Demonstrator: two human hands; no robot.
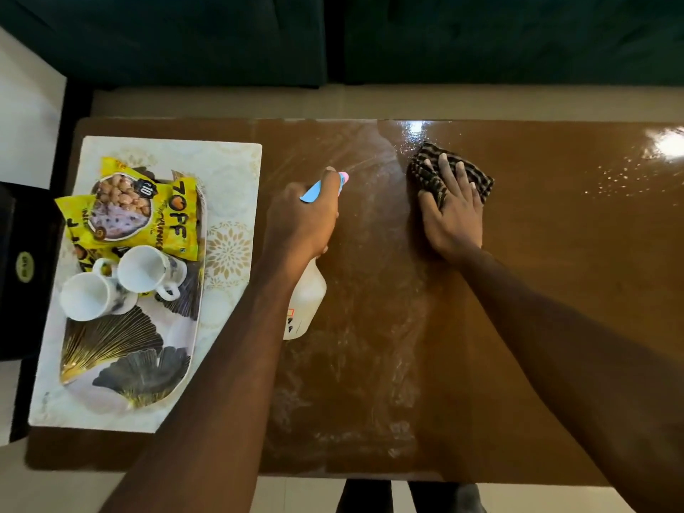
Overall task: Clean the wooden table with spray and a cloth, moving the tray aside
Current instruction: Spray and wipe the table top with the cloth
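Gripping the spray [305, 301] in my left hand [299, 220], right hand [455, 220] flat on the cloth [425, 175], fingers [448, 175] straight, tray [111, 342] well left of both.

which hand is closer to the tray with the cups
Left. The left hand, gripping the spray bottle, is just to the right of the tray. The right hand is farther right again, pressing flat on the cloth.

The left forearm [229, 357] and right forearm [555, 327] are bare, also the left hand [299, 220] and right hand [453, 216]. The fingernails [460, 165] are short and pale. Lower down, dark trousers [364, 496] cover the legs
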